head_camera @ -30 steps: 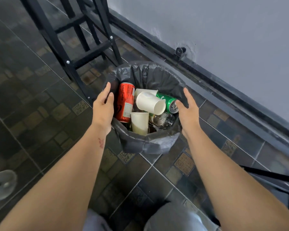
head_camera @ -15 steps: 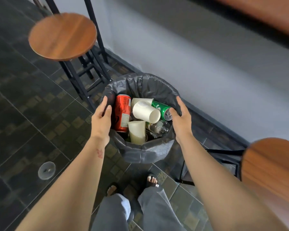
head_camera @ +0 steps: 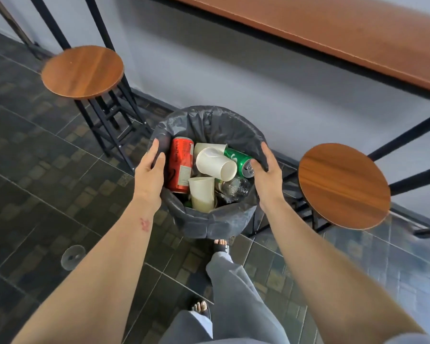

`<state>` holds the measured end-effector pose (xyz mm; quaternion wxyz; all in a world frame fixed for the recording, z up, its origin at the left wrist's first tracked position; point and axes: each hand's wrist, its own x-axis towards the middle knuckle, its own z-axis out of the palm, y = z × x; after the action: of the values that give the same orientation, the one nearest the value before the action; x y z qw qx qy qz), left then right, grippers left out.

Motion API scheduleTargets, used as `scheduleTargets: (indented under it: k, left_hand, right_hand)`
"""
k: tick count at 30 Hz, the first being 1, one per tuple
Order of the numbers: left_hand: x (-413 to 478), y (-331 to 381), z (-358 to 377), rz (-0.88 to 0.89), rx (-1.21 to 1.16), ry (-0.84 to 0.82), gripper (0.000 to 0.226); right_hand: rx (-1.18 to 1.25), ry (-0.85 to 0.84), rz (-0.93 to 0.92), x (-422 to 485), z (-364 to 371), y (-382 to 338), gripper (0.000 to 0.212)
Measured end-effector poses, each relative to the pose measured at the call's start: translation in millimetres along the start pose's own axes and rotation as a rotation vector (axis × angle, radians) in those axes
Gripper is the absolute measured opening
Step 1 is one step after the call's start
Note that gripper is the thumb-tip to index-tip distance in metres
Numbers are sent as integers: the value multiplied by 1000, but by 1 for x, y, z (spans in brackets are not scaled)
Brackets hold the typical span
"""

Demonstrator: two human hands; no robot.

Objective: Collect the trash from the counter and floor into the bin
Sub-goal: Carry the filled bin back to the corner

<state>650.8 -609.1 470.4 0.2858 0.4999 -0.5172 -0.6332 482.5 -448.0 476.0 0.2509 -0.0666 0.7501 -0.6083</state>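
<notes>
We count one bin (head_camera: pixel 209 227) between our two grips, holding two cans, red (head_camera: pixel 180 167) and green (head_camera: pixel 238 161), three paper cups (head_camera: pixel 216 163), one clear bottle (head_camera: pixel 233 187); two stools (head_camera: pixel 82 72), one clear lid (head_camera: pixel 73 254) on the floor.

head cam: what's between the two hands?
The bin, gripped by left hand and right hand; red can, paper cups, green can inside.

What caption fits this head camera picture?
Both hands, left hand and right hand, grip the bin, full of cans and cups.
</notes>
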Motion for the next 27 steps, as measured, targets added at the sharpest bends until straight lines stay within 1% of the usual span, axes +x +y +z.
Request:
scheduleTargets:
  k: [7,13,20,27]
  left_hand:
    - [-77,-23,-12,-6,43,-99,40]
    - [-126,-39,9,-31,120,-189,42]
    - [-192,-54,75,-23,182,-302,45]
    - [-277,-82,165,-20,249,-386,47]
  right_hand:
    - [-10,73,53,-86,-55,31,52]
    - [4,175,100,-128,-111,55,51]
    - [69,302,123,-158,-204,83,52]
    - [117,388,146,-182,-329,107,51]
